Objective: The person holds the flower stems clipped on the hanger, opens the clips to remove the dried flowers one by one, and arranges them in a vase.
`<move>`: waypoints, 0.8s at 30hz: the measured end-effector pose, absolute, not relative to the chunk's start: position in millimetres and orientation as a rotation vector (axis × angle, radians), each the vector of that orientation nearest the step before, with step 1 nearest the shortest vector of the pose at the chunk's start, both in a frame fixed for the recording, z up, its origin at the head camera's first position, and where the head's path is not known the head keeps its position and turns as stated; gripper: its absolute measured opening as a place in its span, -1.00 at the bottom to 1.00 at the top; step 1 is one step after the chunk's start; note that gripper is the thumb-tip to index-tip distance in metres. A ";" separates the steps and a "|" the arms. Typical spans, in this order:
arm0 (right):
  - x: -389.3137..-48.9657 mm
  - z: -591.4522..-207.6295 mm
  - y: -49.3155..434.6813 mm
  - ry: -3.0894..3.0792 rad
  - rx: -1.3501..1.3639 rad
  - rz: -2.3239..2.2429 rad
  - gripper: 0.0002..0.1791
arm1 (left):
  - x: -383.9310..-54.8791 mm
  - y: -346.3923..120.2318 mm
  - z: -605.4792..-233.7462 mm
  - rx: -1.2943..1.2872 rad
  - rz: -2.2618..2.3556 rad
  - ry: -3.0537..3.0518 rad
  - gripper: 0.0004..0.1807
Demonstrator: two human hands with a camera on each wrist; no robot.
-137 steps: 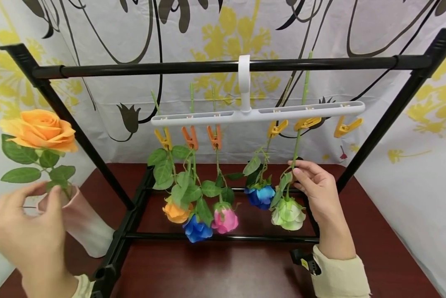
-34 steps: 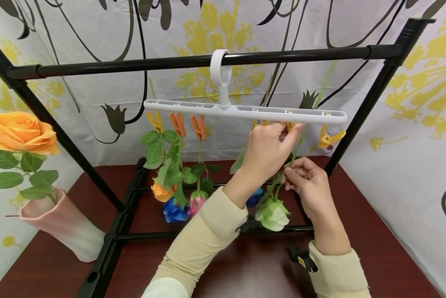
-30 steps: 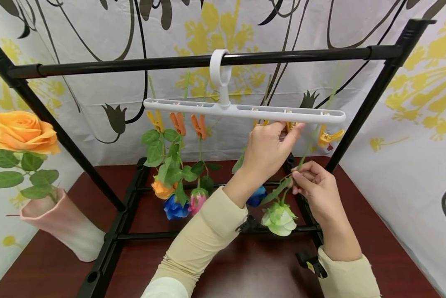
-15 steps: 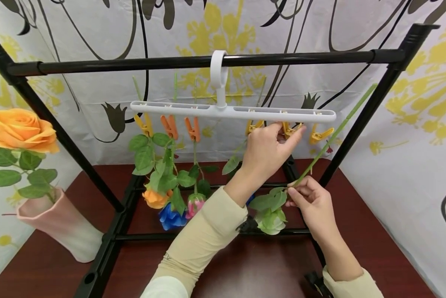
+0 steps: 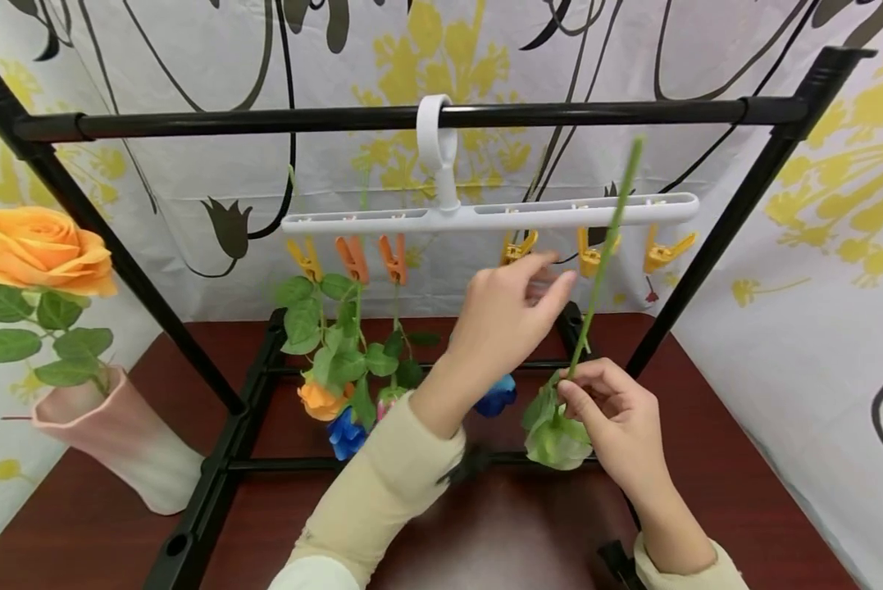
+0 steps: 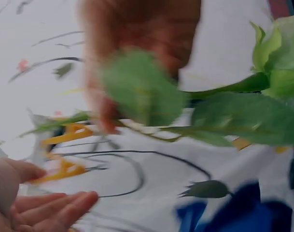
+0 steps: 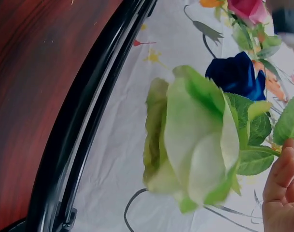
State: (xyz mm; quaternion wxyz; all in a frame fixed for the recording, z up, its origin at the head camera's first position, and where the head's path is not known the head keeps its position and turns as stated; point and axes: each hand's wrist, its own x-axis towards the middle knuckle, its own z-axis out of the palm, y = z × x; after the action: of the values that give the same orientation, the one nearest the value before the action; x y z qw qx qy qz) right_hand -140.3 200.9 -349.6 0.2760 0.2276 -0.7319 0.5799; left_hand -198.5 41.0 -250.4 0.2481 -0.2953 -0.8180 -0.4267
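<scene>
My right hand (image 5: 618,418) pinches the stem of a pale green-white rose (image 5: 559,447), its bloom hanging down and its stem slanting up in front of the white hanger (image 5: 574,215). The bloom fills the middle of the right wrist view. My left hand (image 5: 496,315) is below the hanger, fingers extended and holding nothing, just left of the middle right-side yellow clip (image 5: 590,254). No stem shows in that clip. A blue rose (image 5: 496,397) hangs from the neighbouring yellow clip (image 5: 516,247), partly behind my left arm. The outer yellow clip (image 5: 662,250) carries no flower.
A black rack (image 5: 264,121) bears the hanger. On its left side hang an orange rose (image 5: 323,400), another blue rose (image 5: 347,434) and a partly hidden pink rose. The pinkish vase (image 5: 131,451) at far left holds a large orange rose (image 5: 43,254).
My left hand came from the vase to the clip, then let go and drew back left. The green-white rose came out of its clip; my right hand moved it down and swung its stem upright.
</scene>
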 end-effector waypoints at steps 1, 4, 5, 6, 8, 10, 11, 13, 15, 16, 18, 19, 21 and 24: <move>-140.0 -350.2 199.6 -1.966 0.629 1.560 -0.84 | -190.3 30.9 -251.5 -0.799 -1.156 -2.244 -0.65; -138.3 -348.9 196.0 -2.015 0.623 1.539 -0.82 | -164.0 -0.7 -254.0 -0.796 -1.088 -2.278 -0.65; -137.8 -347.5 194.6 -2.040 0.616 1.526 -0.81 | -155.8 -10.9 -254.4 -0.800 -1.062 -2.288 -0.65; -137.2 -345.9 193.2 -2.071 0.606 1.509 -0.82 | -148.3 -20.4 -254.6 -0.808 -1.040 -2.299 -0.64; -136.2 -342.8 190.1 -2.136 0.592 1.473 -0.82 | -136.5 -37.9 -255.9 -0.831 -0.994 -2.292 -0.64; -135.4 -340.2 186.6 -2.198 0.596 1.437 -0.81 | -127.8 -53.2 -257.5 -0.854 -0.943 -2.254 -0.66; -135.1 -339.2 184.8 -2.222 0.611 1.426 -0.82 | -124.4 -60.2 -258.7 -0.861 -0.919 -2.230 -0.68; -135.0 -338.2 180.6 -2.261 0.648 1.395 -0.81 | -117.7 -72.6 -260.8 -0.872 -0.879 -2.174 -0.69; -135.3 -337.5 176.2 -2.287 0.687 1.371 -0.83 | -110.5 -82.0 -263.2 -0.870 -0.860 -2.126 -0.69; -135.5 -337.2 173.9 -2.298 0.704 1.361 -0.83 | -107.1 -85.4 -264.8 -0.870 -0.852 -2.101 -0.70; -136.0 -336.4 169.1 -2.319 0.728 1.330 -0.84 | -100.7 -89.1 -268.3 -0.894 -0.841 -2.045 -0.74; -136.3 -335.9 166.6 -2.332 0.736 1.313 -0.84 | -98.0 -89.9 -270.3 -0.909 -0.829 -2.023 -0.76; -137.2 -334.5 161.2 -2.357 0.766 1.282 -0.84 | -94.2 -90.0 -274.5 -0.946 -0.800 -1.982 -0.78; -138.2 -332.5 154.2 -2.410 0.806 1.269 -0.86 | -94.3 -88.2 -279.9 -0.983 -0.762 -1.970 -0.75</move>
State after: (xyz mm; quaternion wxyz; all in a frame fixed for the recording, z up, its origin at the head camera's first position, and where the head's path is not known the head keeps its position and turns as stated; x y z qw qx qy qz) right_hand -138.2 154.2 -332.5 0.1501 0.2805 -0.8388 0.4418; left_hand -94.3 -88.2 -279.9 0.3948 -0.3878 -0.7768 -0.3005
